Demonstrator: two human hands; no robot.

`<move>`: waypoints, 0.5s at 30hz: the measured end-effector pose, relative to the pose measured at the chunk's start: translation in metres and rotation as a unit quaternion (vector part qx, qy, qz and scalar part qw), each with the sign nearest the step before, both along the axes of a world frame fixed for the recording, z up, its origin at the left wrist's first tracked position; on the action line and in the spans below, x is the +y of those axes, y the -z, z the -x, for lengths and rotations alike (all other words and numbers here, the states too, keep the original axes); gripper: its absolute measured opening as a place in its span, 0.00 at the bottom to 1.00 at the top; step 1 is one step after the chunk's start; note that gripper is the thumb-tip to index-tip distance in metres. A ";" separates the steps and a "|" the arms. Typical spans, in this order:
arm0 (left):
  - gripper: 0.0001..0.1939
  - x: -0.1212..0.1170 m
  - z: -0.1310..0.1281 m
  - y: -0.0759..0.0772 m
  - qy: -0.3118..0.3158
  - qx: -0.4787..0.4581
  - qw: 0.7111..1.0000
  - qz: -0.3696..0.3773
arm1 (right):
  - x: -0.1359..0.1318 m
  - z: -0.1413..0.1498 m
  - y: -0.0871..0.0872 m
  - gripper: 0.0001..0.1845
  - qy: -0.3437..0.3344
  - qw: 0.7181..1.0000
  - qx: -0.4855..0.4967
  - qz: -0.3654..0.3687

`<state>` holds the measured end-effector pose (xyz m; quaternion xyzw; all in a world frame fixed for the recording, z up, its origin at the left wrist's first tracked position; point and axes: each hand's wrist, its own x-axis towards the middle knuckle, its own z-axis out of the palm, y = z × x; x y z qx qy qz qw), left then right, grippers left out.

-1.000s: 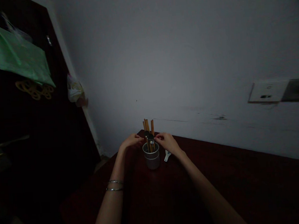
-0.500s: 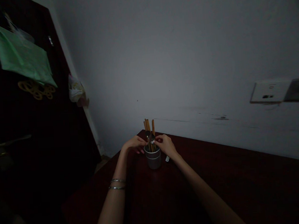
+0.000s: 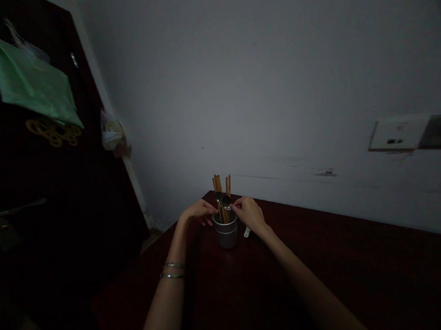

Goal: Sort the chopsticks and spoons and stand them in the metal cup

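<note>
A grey cylindrical cup [image 3: 228,236] stands on the dark red table, with several wooden chopsticks [image 3: 217,184] and a dark rounded utensil head rising out of it. At its left side, my left hand [image 3: 201,211] holds the rim with its fingertips, the other fingers hanging along the outside. My right hand [image 3: 249,212] pinches a metal spoon [image 3: 226,201] just over the right rim, its bowl up among the chopsticks. The spoon's lower part is hidden in the cup. Behind the right wrist, a small white handle end [image 3: 247,232] lies on the table.
The table [image 3: 323,258] runs along a pale wall [image 3: 256,83], its far corner just behind the cup. To the left is a dark door [image 3: 76,193] with a green cloth [image 3: 32,79] hanging on it. A socket plate [image 3: 400,133] is on the wall at right.
My right hand has shifted slightly right, and the spoon bowl has turned and moved right with it. A second chopstick shows at the right of the bunch. My left hand stays at the rim.
</note>
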<state>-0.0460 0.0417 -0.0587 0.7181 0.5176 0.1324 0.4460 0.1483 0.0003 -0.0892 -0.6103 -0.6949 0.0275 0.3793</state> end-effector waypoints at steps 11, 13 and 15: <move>0.16 0.002 0.001 0.000 0.027 0.004 1.000 -0.013 | 0.002 -0.034 -0.031 0.17 0.009 0.983 0.120 -0.138; 0.16 0.000 -0.001 -0.001 0.035 0.005 0.999 -0.018 | -0.002 -0.045 -0.042 0.17 0.016 0.968 0.167 -0.186; 0.15 0.000 -0.003 -0.001 0.042 0.007 0.999 -0.026 | -0.007 -0.055 -0.053 0.17 0.023 0.953 0.210 -0.218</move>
